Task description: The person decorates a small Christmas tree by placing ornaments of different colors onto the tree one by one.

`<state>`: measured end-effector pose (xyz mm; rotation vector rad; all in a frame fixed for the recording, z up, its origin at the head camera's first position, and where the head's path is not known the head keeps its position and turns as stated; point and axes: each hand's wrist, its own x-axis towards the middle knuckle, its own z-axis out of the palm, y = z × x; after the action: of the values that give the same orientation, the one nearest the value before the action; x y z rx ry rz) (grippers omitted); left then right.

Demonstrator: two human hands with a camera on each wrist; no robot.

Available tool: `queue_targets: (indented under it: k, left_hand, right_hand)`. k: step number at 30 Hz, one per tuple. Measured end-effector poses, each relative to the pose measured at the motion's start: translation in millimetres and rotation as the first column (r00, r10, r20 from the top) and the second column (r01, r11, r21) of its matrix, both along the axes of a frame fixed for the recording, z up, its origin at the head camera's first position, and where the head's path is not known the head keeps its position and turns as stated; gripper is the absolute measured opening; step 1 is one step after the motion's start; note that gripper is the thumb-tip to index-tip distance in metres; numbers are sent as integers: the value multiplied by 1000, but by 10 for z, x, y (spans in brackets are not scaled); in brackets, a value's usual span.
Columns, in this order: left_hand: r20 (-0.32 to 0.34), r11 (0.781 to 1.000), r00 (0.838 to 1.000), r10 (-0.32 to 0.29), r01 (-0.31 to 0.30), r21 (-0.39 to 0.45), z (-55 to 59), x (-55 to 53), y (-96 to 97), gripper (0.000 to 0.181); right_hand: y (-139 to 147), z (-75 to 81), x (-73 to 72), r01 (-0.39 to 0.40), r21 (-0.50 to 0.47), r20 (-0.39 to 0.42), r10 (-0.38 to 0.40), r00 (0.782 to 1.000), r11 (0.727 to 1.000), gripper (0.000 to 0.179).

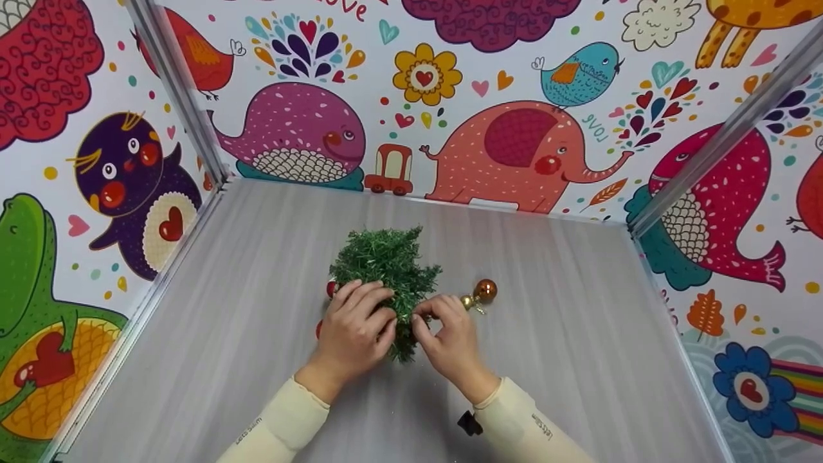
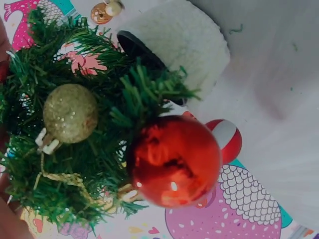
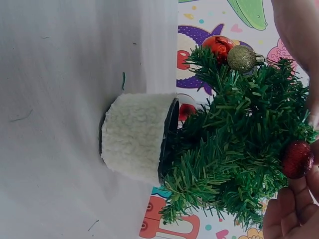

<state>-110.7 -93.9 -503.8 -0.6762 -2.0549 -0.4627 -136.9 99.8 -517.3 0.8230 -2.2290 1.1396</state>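
A small green artificial Christmas tree (image 1: 382, 260) stands between both hands. Its pot (image 3: 137, 137) is wrapped in white fleece. My left hand (image 1: 357, 328) lies on the tree's near left side, thumb and index finger pinched at a branch. From the right, my right hand (image 1: 453, 331) pinches at the branches with thumb and index finger. In the right wrist view a red glitter bauble (image 3: 298, 159) is beside the fingertips; its cord is hidden. A shiny red bauble (image 2: 175, 162) and a gold glitter bauble (image 2: 70, 113) hang on the tree.
Right of the tree lie a copper bauble (image 1: 485, 290) and a small gold bauble (image 1: 467, 301). A red-and-white striped ball (image 2: 227, 142) shows behind the shiny red one. Bits of green needle are scattered on the grey table (image 1: 257, 257). Printed panels (image 1: 501, 77) enclose its back and sides.
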Motion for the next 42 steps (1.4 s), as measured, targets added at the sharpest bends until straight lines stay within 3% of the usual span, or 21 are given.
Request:
queue_targets:
  k: [6, 16, 28, 42]
  left_hand:
    - [-27, 1000, 1000, 14, -15, -22, 7, -10, -15, 3]
    - [-1, 998, 1000, -8, 8, -63, 14, -18, -30, 9]
    - [16, 998, 999, -44, 45, -51, 24, -12, -56, 12]
    - [13, 999, 999, -47, 47, -22, 25, -16, -37, 12]
  right_hand:
    - [12, 11, -3, -13, 12, -7, 13, 1000, 1000, 10]
    - [23, 12, 3, -7, 48, -1, 7, 1000, 999, 16]
    - [50, 20, 2, -44, 14, 2, 44, 999, 999, 11]
    - [55, 7, 15, -26, 14, -3, 26, 1000, 1000, 11]
